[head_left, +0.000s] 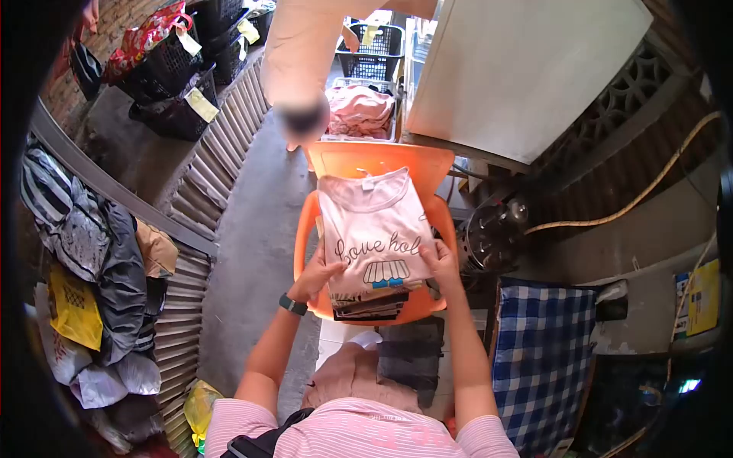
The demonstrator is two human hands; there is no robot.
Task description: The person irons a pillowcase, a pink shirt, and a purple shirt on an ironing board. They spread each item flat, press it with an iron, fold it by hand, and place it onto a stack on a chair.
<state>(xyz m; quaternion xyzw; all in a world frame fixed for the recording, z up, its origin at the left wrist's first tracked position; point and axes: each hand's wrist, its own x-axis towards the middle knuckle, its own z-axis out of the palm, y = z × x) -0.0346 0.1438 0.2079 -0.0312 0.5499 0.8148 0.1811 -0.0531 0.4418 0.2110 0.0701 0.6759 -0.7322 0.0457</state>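
Observation:
A folded pale pink T-shirt (376, 229) with dark lettering and a striped awning print lies face up before me. Beneath its lower edge shows a stack of folded clothes (369, 307), resting on an orange plastic chair (418, 156). My left hand (314, 276), with a dark watch on the wrist, grips the shirt's left side, thumb on top. On the opposite side my right hand (440, 263) holds its edge, thumb also on the printed front. The fingers under the fabric are partly hidden.
Beyond the chair stands another person (301, 57), near a basket of pink clothes (359, 111). Black baskets (164, 69) are at the upper left, filled bags (76, 305) at the left. A white panel (519, 69), a yellow hose (611, 220) and blue checked cloth (542, 359) are on the right.

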